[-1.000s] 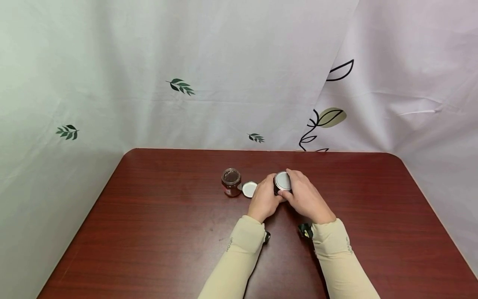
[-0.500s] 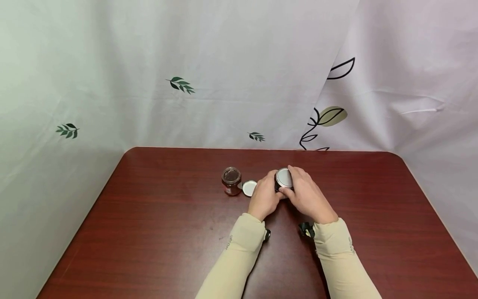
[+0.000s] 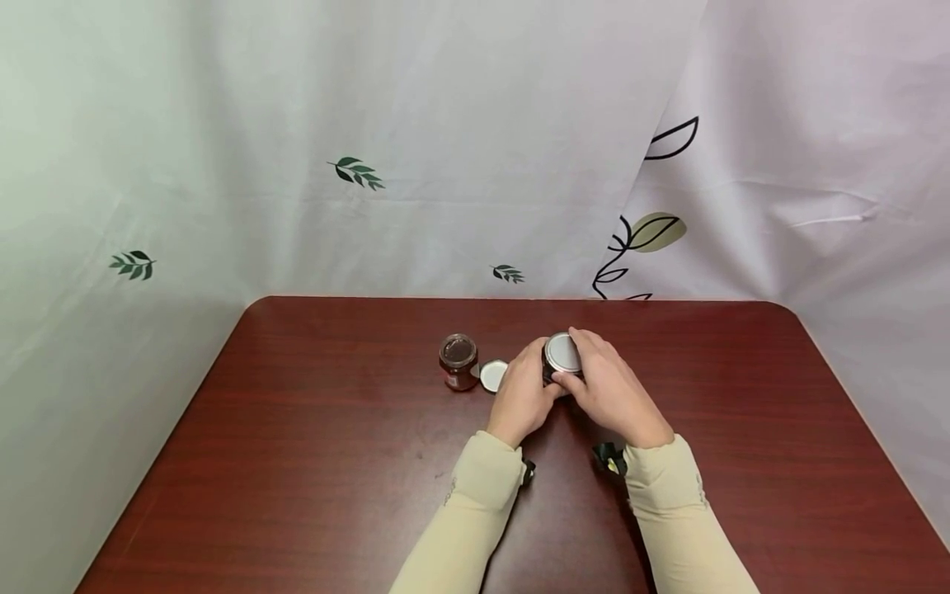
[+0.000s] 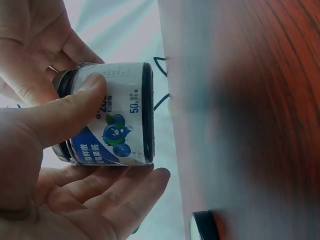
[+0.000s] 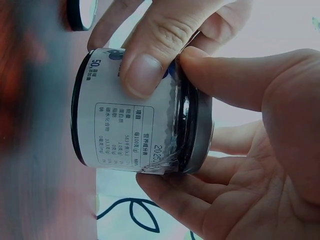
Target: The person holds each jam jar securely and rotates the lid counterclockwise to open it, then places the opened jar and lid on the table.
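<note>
A blueberry jam jar [image 4: 127, 137] with a white and blue label is held between both hands, its base apart from the tabletop. My left hand [image 3: 521, 392] grips the jar's body, the thumb across the label. At the jar's silver lid [image 3: 564, 353] is my right hand [image 3: 614, 386], its thumb and fingers gripping the rim. In the right wrist view, the lid [image 5: 204, 130] sits on the jar's mouth. To the left of the hands stands a dark red jar [image 3: 458, 363] without a lid. Beside it lies a loose lid [image 3: 493, 375], pale side up, partly hidden by my left hand.
The jars are near the back of a reddish-brown wooden table [image 3: 334, 462]. Behind and beside the table hangs a white curtain [image 3: 445, 165] with leaf prints. A dark strap-on device [image 3: 610, 459] shows at the right wrist.
The held jar has risen slightly and shifted a little away from the body. Both hands keep their grip. The open jar and loose lid stay put.
</note>
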The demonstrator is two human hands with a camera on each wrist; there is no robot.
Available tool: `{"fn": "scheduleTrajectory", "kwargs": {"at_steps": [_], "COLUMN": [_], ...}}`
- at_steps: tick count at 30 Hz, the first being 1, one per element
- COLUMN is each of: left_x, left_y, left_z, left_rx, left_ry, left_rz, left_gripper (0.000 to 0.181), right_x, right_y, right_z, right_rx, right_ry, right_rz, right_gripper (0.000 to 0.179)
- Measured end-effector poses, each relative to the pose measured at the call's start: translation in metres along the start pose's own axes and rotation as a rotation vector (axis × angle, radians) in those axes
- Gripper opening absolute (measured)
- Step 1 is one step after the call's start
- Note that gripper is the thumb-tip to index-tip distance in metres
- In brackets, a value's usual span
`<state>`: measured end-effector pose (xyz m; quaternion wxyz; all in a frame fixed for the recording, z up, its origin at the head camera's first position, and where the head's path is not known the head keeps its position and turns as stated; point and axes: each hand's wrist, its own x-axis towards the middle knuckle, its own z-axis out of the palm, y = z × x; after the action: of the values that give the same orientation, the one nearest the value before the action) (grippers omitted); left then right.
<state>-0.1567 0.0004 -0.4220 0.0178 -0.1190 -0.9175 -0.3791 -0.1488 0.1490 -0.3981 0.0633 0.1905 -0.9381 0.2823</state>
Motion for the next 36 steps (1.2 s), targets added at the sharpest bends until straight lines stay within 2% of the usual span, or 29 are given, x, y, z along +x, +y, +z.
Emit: {"fn": "scheduleTrajectory", "kwargs": {"at_steps": [7,15,24,36], "left_x": [-0.003,-0.005,-0.007,-0.007], "left_y": [0.001,0.001,0.002,0.005], "left_z": [-0.001,-0.002,-0.001,0.003], "left_rx": [-0.012,-0.062,-0.064,-0.071], "left_ry": [0.020,0.022,0.063,0.112], "left_rz": [0.023,0.014,0.070,0.014], "left_gripper": [0.064,0.065,0.065,0.073], "right_x": [0.000,0.000,0.000,0.000], "right_y": [-0.002,-0.003,-0.005,-0.001], "right_z": [-0.003,-0.007,-0.011,-0.012], "right_rx": [0.016,0.038,0.068,0.120], "right_ry": [0.000,0.006,0.005,0.006], "right_rz": [0.007,0.002,0.023,0.017], "right_gripper": [0.063,0.063,0.063,0.062]}}
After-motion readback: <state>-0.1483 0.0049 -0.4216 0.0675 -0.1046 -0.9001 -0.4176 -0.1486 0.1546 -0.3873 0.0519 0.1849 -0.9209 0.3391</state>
